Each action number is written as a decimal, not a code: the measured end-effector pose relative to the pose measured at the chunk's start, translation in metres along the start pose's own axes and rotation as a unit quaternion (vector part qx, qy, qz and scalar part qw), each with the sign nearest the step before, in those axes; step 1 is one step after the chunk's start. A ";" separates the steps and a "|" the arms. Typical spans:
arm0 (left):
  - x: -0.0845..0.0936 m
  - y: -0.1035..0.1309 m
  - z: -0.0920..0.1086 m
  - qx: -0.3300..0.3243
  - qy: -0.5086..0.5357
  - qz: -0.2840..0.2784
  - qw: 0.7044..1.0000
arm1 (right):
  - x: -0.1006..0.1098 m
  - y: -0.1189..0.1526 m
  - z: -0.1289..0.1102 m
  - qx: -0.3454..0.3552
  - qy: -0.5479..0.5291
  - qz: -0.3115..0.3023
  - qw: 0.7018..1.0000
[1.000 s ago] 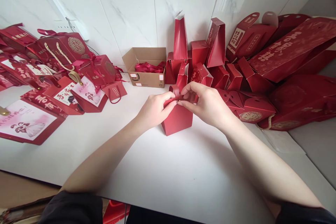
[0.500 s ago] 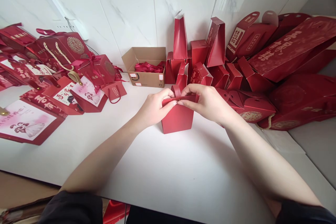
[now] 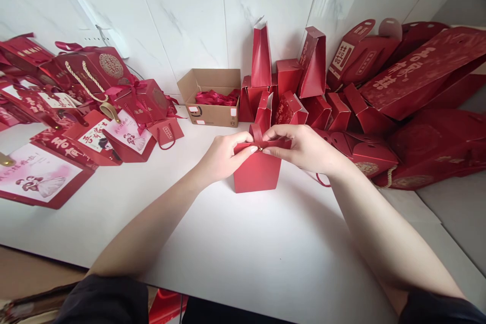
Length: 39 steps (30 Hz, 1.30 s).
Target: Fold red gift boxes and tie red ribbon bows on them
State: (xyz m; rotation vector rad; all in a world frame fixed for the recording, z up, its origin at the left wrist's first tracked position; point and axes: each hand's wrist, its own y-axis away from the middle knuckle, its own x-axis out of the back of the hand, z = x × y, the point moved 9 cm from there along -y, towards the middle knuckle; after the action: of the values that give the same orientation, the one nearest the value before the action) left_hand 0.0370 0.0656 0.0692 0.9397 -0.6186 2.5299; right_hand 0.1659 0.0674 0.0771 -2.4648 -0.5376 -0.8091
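A red paper gift box (image 3: 257,172) stands upright on the white table in front of me. A red strap handle (image 3: 256,133) loops up from its top, with a small gold stud (image 3: 260,149) at the front. My left hand (image 3: 231,154) pinches the box's top edge on the left, thumb in front and fingers behind. On the right, my right hand (image 3: 298,147) grips the same top edge, its thumb just beside the stud. The fingertips behind the box are partly hidden.
Behind the box is an open cardboard box (image 3: 214,117) holding dark pink ribbon (image 3: 217,97). Red gift boxes (image 3: 311,63) are piled at the back and right. Finished-looking decorated boxes (image 3: 142,101) crowd the left. The white table (image 3: 243,243) has its front edge near me.
My right thumb has shifted slightly right, away from the centre, and the gold stud now shows between my thumbs. The gift box stays in nearly the same place.
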 end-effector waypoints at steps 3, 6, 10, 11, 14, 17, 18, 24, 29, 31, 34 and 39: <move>0.000 0.000 0.000 -0.003 0.001 0.003 1.000 | 0.001 0.000 -0.002 0.004 0.009 0.006 1.000; 0.000 0.000 0.000 -0.002 0.001 0.003 1.000 | 0.000 0.000 -0.003 0.002 0.008 0.007 1.000; -0.001 0.000 0.001 0.000 0.004 -0.004 1.000 | -0.001 -0.001 -0.002 -0.001 0.003 0.013 1.000; -0.001 0.000 0.001 0.000 0.004 -0.005 1.000 | -0.001 -0.001 -0.002 -0.003 0.002 0.015 1.000; -0.003 0.000 0.002 -0.004 0.010 -0.013 1.000 | -0.001 -0.001 -0.001 -0.010 -0.006 0.020 1.000; -0.007 0.002 0.004 -0.018 0.043 -0.029 0.998 | -0.001 0.000 -0.002 -0.017 -0.007 0.023 1.000; -0.007 0.002 0.004 -0.023 0.056 -0.031 0.998 | 0.000 0.000 -0.003 -0.018 -0.003 0.024 1.000; -0.006 0.001 0.000 -0.012 0.070 -0.032 0.997 | -0.002 0.002 -0.008 -0.016 0.021 0.016 1.000; 0.000 -0.002 -0.002 -0.003 0.086 -0.014 0.996 | -0.004 0.004 -0.012 -0.018 0.015 -0.007 1.000; 0.002 -0.002 -0.003 -0.003 0.091 -0.021 0.996 | -0.004 0.006 -0.014 -0.022 0.006 -0.037 0.999; 0.000 -0.002 -0.001 -0.014 0.099 -0.069 0.993 | 0.003 0.009 -0.017 -0.027 -0.026 -0.044 0.998; 0.000 -0.001 -0.002 -0.010 0.130 -0.136 0.982 | 0.017 0.009 -0.020 -0.005 0.003 0.045 0.999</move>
State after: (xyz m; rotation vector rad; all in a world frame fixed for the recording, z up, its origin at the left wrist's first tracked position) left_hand 0.0361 0.0674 0.0679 0.6219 -0.4053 2.3421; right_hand 0.1740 0.0528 0.0993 -2.4751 -0.4176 -0.7844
